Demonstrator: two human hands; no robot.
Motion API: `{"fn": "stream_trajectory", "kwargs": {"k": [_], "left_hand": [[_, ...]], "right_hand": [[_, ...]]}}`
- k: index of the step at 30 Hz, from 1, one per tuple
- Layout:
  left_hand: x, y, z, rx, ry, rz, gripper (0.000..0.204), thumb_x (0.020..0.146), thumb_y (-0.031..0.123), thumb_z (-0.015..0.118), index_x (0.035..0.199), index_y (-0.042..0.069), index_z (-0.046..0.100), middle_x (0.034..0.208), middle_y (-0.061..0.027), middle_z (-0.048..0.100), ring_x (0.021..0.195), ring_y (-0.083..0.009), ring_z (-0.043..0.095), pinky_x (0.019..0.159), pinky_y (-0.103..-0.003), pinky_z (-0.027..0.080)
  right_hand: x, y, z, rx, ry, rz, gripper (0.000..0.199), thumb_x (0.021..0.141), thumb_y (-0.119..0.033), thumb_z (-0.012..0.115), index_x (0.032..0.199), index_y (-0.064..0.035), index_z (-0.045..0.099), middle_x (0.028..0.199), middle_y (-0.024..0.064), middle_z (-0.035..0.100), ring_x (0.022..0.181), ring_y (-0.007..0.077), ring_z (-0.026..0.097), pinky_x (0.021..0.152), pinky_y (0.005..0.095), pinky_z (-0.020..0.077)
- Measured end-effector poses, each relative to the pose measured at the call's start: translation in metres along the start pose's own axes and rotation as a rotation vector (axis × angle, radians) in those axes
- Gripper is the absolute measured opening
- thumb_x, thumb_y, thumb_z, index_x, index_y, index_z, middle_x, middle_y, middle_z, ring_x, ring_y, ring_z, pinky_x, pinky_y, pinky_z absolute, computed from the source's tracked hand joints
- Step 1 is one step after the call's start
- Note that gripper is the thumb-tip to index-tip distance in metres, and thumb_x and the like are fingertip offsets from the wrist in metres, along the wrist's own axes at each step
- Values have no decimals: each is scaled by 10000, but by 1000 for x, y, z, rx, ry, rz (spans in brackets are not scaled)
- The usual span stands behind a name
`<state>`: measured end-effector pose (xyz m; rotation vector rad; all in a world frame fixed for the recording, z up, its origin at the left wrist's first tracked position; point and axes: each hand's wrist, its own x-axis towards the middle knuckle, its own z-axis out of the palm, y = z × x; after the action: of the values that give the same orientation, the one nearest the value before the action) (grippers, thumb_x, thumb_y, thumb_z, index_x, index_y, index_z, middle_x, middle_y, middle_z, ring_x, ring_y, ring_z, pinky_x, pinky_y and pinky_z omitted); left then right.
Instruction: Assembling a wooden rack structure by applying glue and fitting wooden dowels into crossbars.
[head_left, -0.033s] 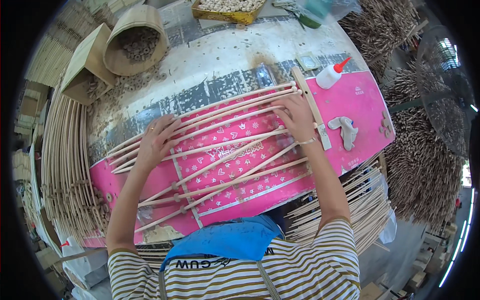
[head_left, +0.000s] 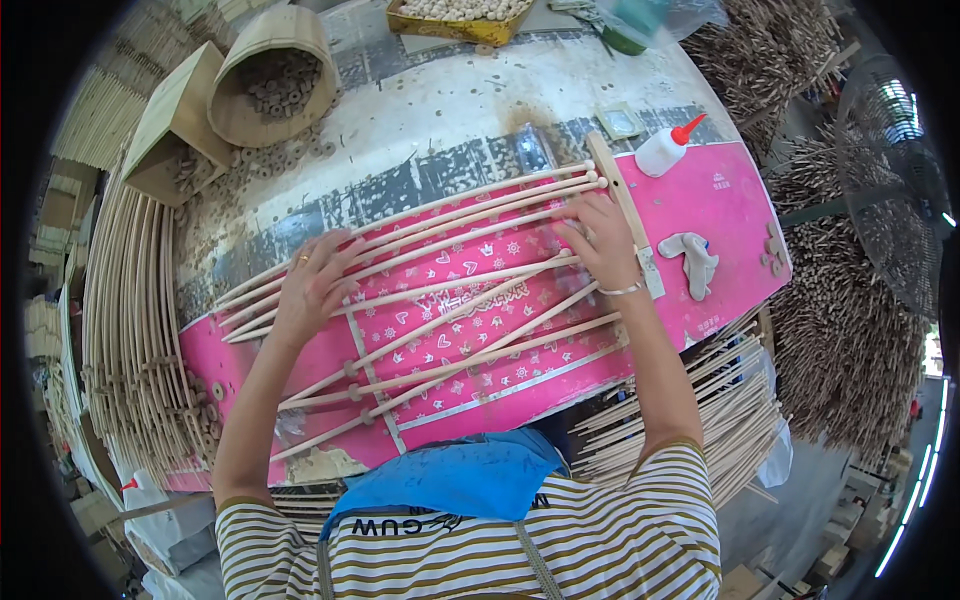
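Head view: wooden bar [head_left: 622, 200] is bounding rods [head_left: 545, 179] at two o'clock; left hand [head_left: 315, 280] is resting spread, right hand [head_left: 603, 238] hiding its unclear grip.

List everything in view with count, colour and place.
mat: one, pink, on table
rods: several, pale, across mat
wooden bar: one, pale, rods' right ends
squeeze bottle: one, white, red-tipped, mat's right
glove-like item: one, white, near bottle
tub: one, tan, far left
box: one, tan, beside tub
rings: many, brown, in tub
tray: one, yellow, far edge
beads: many, cream, in tray
rod stack: one, pale, left edge
rod bundle: one, pale, lower right
stick piles: several, brown, right
fan: one, dark, far right
apron: one, blue, lower middle
left hand: one, bare, on rods
right hand: one, bare, rods' right ends
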<state>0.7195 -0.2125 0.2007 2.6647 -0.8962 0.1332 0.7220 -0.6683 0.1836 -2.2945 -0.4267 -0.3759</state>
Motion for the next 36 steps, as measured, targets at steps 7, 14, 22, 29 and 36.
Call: {"fn": "stream_trajectory", "kwargs": {"k": [7,14,22,29,36], "left_hand": [[10,47,10,-78,-47,121,568,880,187,745,1434,159,623,1335,-74,615,1257,-309,564,1050,-489,443],[11,52,29,-92,128,66,508,838,-22,646,1330,94,702,1088,-103,668,1018,-314,634,868,-417,531],[15,52,40,7,98,63,482,834,0,611,1286,109,740,1072,-74,656,987,-289,618,857,-421,519],[25,62,43,30,72,51,455,861,26,640,1298,114,730,1140,-66,651,1039,-278,619,881,-418,507],[6,76,30,-73,128,29,519,892,127,718,1407,110,650,1298,-118,634,1205,-325,590,1030,-464,451]], "right_hand": [[-38,-11,-4,-190,-88,-71,167,853,-145,764,1016,-109,746,1054,48,660,1062,276,604,928,423,452],[1,0,20,-48,-44,-205,132,867,-95,743,991,-51,749,1011,91,675,995,296,635,882,422,507],[-17,-13,12,-171,-170,-193,211,832,-127,788,1042,-112,766,1073,39,687,1059,275,618,942,420,485],[-28,13,2,-208,-119,-150,122,836,-87,760,957,-101,757,1000,48,674,1025,283,628,896,403,517],[-25,44,-31,-497,90,-7,169,785,-99,790,951,-122,771,998,12,680,1044,251,615,901,418,434]]}}
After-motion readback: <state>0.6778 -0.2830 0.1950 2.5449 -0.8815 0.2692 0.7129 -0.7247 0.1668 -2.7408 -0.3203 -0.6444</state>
